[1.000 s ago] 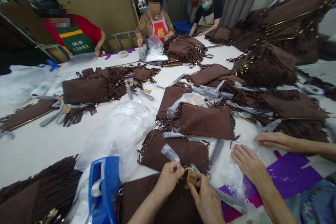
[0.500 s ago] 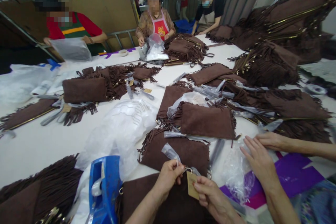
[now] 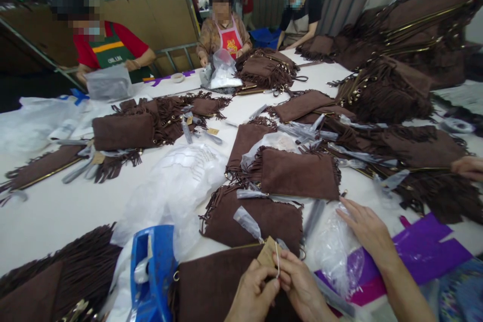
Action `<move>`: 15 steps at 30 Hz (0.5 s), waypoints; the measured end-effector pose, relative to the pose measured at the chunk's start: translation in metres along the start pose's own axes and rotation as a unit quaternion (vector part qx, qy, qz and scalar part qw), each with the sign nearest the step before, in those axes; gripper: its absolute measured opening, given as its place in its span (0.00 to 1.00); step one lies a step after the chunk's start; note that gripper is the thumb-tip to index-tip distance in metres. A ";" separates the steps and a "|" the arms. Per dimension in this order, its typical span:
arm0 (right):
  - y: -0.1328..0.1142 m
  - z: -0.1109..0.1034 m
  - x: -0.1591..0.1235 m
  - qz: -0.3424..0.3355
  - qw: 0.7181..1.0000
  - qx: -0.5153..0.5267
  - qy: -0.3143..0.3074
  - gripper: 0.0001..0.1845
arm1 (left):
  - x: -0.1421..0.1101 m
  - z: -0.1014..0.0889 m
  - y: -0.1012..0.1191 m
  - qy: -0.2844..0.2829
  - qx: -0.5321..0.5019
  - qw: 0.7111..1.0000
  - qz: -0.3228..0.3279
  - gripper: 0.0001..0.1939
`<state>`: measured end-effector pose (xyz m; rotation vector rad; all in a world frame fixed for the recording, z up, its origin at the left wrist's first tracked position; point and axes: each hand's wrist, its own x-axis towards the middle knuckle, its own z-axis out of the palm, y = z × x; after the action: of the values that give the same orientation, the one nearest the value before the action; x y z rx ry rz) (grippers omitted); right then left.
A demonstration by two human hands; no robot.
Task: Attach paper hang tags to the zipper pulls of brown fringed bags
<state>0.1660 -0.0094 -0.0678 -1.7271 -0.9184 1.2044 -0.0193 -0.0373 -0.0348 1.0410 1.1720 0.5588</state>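
Observation:
Over a dark brown suede pouch (image 3: 211, 282), my left hand (image 3: 254, 289) and my right hand (image 3: 302, 282) meet, both with closed fingers. A tan hang tag (image 3: 267, 252) stands up between them. Its white string (image 3: 278, 261) runs down between the pinched fingertips of both hands. Part of the tag is hidden behind my fingers. Just above is a plastic-wrapped zip pull (image 3: 247, 222), lying across a second fringed pouch (image 3: 252, 216).
At my right a co-worker's hand (image 3: 372, 229) touches a clear plastic bag (image 3: 335, 246) beside purple sheeting (image 3: 418, 256). A blue tape dispenser (image 3: 153, 271) stands left. More fringed pouches (image 3: 300, 173) cover the table. Several people work across it.
My hands have drawn together, and the tag has swung up and left with its string now between my fingertips. The co-worker's far hand has moved right, onto the brown pouches.

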 end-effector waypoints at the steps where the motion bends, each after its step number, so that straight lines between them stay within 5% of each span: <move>1: 0.001 0.013 -0.010 0.017 1.000 0.020 -0.011 0.16 | 0.002 0.001 -0.001 0.029 -0.006 1.000 -0.003 0.14; 6: 0.003 0.047 -0.039 0.065 0.995 0.072 -0.033 0.14 | 0.017 -0.006 0.007 0.174 0.030 0.984 -0.011 0.09; 15: -0.002 0.039 -0.038 0.150 0.980 0.130 -0.017 0.17 | 0.005 -0.073 0.025 0.298 0.194 0.925 0.134 0.13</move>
<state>0.1180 -0.0341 -0.0600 -1.6731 -0.5005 1.4826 -0.0821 0.0051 -0.0173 1.4388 1.7361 0.9272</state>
